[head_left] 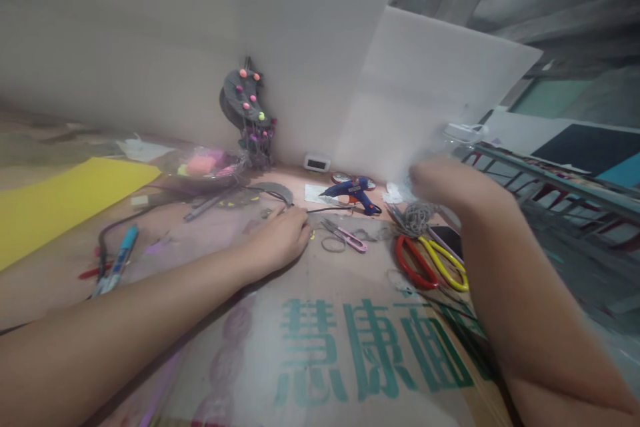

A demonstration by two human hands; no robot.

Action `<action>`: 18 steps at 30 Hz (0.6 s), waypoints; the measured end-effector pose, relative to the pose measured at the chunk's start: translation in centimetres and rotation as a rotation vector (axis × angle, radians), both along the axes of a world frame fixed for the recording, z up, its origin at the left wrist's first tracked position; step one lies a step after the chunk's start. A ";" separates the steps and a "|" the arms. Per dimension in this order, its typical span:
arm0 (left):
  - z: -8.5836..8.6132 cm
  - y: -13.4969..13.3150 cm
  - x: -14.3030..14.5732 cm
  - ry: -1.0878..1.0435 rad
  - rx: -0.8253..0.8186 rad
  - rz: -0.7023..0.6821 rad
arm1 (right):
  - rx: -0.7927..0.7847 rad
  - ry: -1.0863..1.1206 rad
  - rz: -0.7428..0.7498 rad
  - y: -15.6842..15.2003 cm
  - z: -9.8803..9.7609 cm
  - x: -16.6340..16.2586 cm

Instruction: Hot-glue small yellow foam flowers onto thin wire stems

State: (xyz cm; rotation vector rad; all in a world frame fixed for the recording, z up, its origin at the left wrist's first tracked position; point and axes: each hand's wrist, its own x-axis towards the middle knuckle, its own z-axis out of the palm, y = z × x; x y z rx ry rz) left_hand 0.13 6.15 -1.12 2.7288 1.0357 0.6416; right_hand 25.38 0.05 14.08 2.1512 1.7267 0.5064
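Note:
My left hand (287,237) rests on the cardboard-covered table with its fingers curled together. Its fingertips are at the edge of a dark grey curved piece (275,192); what they hold, if anything, is hidden. My right hand (443,180) is raised at the right and smeared by motion, so its fingers do not show clearly. Beside it is a clear container with a white lid (463,132). Between the hands lie small pink-handled scissors (353,238) and a blue glue gun (353,188). Large shears with one red handle (414,263) and one yellow are below my right hand.
A grey crescent ornament with coloured balls (245,103) leans on the wall. Nearby are a small white digital display (317,162), a bag of pink pieces (205,163), grey yarn (419,219), a yellow sheet (75,203) and a blue-capped pen (123,255).

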 end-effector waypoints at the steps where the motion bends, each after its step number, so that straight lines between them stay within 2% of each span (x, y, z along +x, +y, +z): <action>1: 0.0 0.0 0.0 -0.002 0.000 0.002 | 0.033 0.022 -0.026 -0.2 0.6 0.6; 3: 0.1 0.0 0.0 -0.021 0.002 -0.002 | 0.117 0.095 -0.023 -0.7 1.5 1.2; 5: 0.3 -0.3 -0.1 -0.058 0.007 -0.019 | 0.118 0.296 0.123 -1.1 2.0 1.1; 7: 0.8 -0.7 -0.1 -0.107 -0.013 -0.039 | -0.016 0.581 0.331 -1.3 2.0 0.6; 9: 1.3 -1.2 -0.1 -0.148 -0.079 -0.067 | -0.143 0.778 0.451 -1.2 1.8 0.1; 13: 1.9 -2.1 -0.1 -0.122 -0.173 -0.117 | -0.086 0.759 0.414 -0.6 1.3 0.4; 15: 2.0 -2.6 -0.2 -0.047 -0.094 -0.138 | -0.076 0.704 0.368 -0.3 1.3 0.9; 18: 2.5 -3.4 -0.5 0.091 0.144 -0.162 | -0.089 0.615 0.310 0.1 1.2 1.6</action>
